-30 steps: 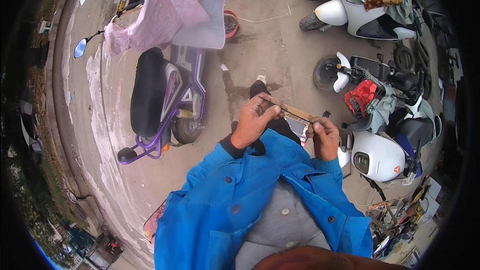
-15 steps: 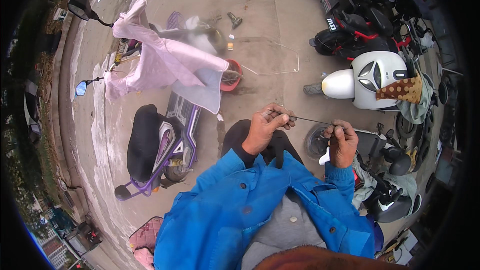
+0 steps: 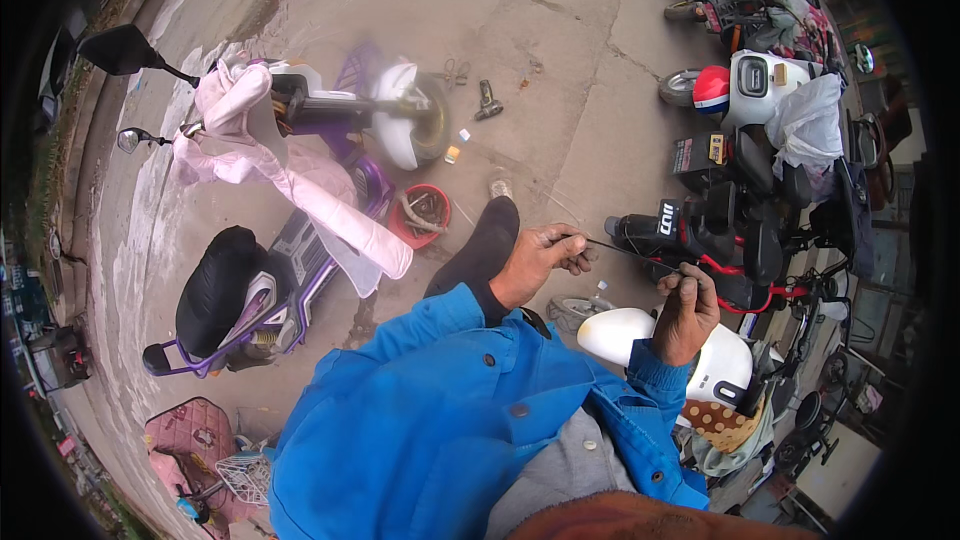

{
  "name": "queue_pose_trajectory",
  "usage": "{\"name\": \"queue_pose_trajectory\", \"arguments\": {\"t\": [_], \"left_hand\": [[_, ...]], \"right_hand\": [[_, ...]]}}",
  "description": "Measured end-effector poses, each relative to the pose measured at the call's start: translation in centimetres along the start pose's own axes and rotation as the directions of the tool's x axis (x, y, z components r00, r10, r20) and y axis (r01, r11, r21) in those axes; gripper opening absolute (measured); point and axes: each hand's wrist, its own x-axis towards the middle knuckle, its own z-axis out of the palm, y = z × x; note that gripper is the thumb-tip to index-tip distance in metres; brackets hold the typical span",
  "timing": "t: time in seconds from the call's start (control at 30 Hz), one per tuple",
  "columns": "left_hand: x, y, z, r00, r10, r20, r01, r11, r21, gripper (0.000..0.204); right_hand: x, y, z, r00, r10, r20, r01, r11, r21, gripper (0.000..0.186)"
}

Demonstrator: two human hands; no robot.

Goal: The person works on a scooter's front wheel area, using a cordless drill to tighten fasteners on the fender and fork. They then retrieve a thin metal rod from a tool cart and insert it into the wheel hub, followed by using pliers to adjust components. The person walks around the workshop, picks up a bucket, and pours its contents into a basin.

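In the head view, my left hand (image 3: 540, 262) pinches one end of a thin black strip (image 3: 636, 253), and my right hand (image 3: 686, 312) pinches the other, holding it stretched out in front of my blue jacket. Beyond my left hand, my dark-clad leg (image 3: 472, 258) and shoe (image 3: 500, 187) show on the concrete. A red bucket (image 3: 418, 215) with unclear contents lies up-left of it. A white scooter body (image 3: 725, 360) is below and beside my right hand.
A purple scooter (image 3: 215, 290) with a pink quilted cover (image 3: 335, 227) stands left. Parked scooters line the right, including a black-and-red one (image 3: 745, 240). A dark tool (image 3: 488, 100) lies on the ground ahead. A pink quilted item (image 3: 195, 435) is lower left.
My view has turned and moved forward, bringing the red bucket and more right-hand scooters into view. Both hands stay on the strip, now sloping down more toward my right hand.
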Motion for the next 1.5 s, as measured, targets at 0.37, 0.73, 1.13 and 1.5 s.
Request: {"name": "queue_pose_trajectory", "arguments": {"t": [0.37,0.73,1.13,1.5], "left_hand": [[26.7,15.9,-2.2,0.945,0.129,-0.3,-0.134,0.991,0.006,0.036],[41.2,19.6,-9.8,0.623,0.263,-0.737,-0.522,0.841,-0.141,0.034],[52.4,8.8,-30.4,0.148,0.143,-0.979,-0.792,0.61,-0.031,0.036],[51.6,-3.9,-53.5,-0.109,0.408,-0.906,-0.487,0.773,0.407,0.045]], "right_hand": [[34.6,2.3,12.5,0.94,0.055,0.336,0.018,0.978,-0.209,0.023],[58.3,15.4,29.6,0.581,0.308,0.753,-0.29,0.943,-0.162,0.029],[62.7,43.1,49.9,-0.179,0.396,0.901,0.03,0.917,-0.397,0.023],[52.7,70.3,58.9,-0.203,-0.044,0.978,0.08,0.995,0.061,0.023]]}}
